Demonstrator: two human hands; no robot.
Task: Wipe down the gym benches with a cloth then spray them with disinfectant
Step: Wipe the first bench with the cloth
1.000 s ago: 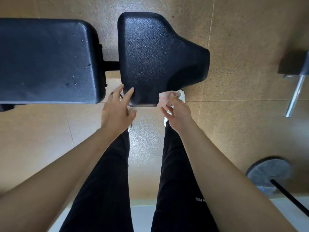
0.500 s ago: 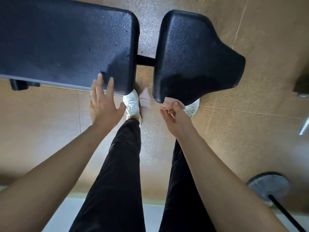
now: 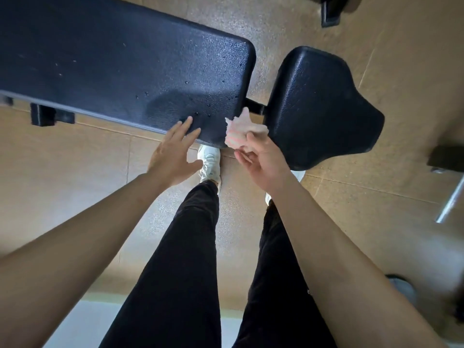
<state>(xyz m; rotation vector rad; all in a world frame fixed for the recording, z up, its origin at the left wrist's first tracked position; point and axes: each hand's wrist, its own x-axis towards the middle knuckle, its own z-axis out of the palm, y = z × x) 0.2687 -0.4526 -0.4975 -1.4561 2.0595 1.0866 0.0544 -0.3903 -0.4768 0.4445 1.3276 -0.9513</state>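
The right hand point(image 3: 263, 162) pinches a pale cloth point(image 3: 242, 133) at the gap between the long pad point(image 3: 120, 64) and seat point(image 3: 321, 106), while the left hand point(image 3: 173, 151) lies with straight, slightly spread fingers on the pad's near edge.

We see a long black textured vinyl bench pad point(image 3: 120, 64) lying flat, with droplets dotted near its right end and a duller patch by the near edge. Right of it, across a gap, is a black flared seat pad point(image 3: 319, 106). A crumpled pale pink cloth point(image 3: 242, 133) is bunched over that gap, pinched in our right hand point(image 3: 263, 162).
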